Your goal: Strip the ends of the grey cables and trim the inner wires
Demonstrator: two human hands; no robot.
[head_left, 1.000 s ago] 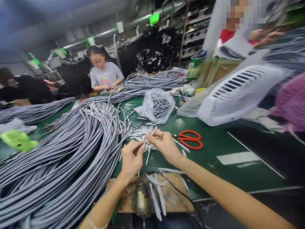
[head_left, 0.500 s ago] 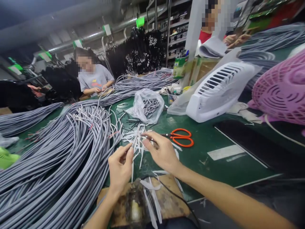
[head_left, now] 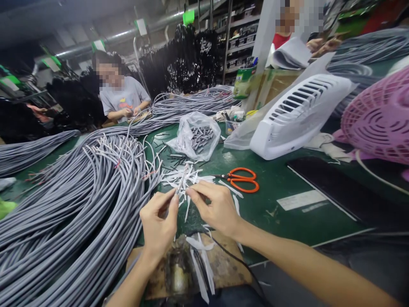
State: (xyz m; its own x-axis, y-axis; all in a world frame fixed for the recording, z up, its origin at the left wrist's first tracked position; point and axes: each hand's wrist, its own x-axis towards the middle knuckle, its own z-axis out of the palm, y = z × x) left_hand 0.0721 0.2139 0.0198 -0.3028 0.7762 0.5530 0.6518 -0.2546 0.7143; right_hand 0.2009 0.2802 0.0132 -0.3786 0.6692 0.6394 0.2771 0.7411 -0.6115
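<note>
Green covered the table, and a great coil of grey cables lay over its left half. A white fan lay tilted at the far right, with a clear bag of small dark parts to its left. The left hand and right hand met near the table's front edge, fingertips pinched together on a thin grey piece that stood up between them. Orange scissors lay just right of the hands. White strips were scattered beneath the held piece.
</note>
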